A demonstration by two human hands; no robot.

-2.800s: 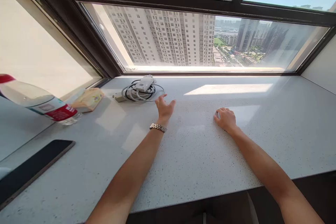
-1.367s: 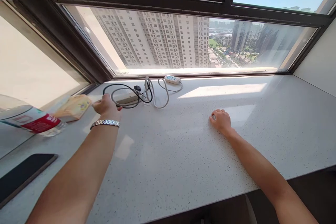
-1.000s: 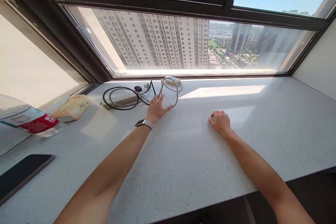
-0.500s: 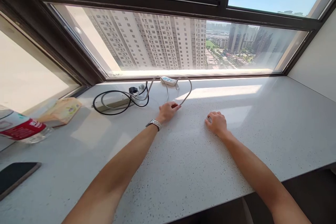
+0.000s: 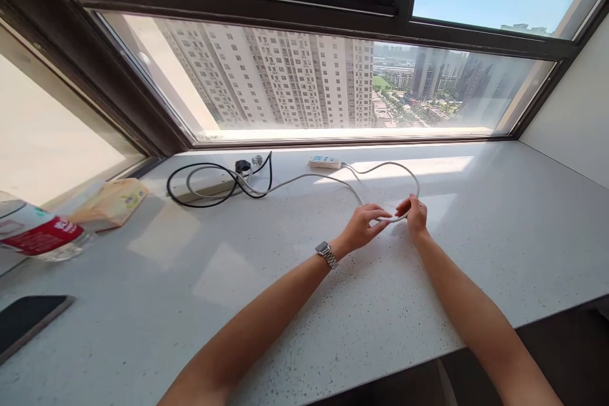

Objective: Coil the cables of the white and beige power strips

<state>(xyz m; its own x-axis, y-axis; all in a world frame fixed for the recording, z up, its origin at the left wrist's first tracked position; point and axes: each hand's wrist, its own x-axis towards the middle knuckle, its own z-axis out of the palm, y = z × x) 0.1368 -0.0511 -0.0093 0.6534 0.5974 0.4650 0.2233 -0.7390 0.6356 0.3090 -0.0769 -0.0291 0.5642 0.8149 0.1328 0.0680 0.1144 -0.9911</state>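
a person's two bare hands met over a pale grey power cord [image 5: 333, 179] on a white speckled stone window ledge [image 5: 295, 304], high above a district of tower blocks. the left hand [image 5: 364, 226], with a silver metal watch [image 5: 327, 253] on its wrist, had its fingers closed in a pinch on the cord where the line bent into a loop, and the right hand [image 5: 415, 212], just beside it, pinched the same bend with its fingertips drawn together. from the hands the cord ran in two strands: one curved up and round the right side to a small white power strip with blue markings [image 5: 325, 162] lying near the dark window frame [image 5: 295, 13], the other stretched left across the ledge toward a tangle of black cable [image 5: 209, 185] and a black plug [image 5: 242, 166]. a flat beige power strip [image 5: 202, 185] lay inside the black loop. further left sat a yellow soft pack of tissues [image 5: 111, 202], then a clear plastic bottle with a red label [image 5: 35, 235] lying on its side, and a black phone [image 5: 26, 323] flat at the near left edge. both forearms reached in from the bottom, and sunlight fell in patches on the stone.
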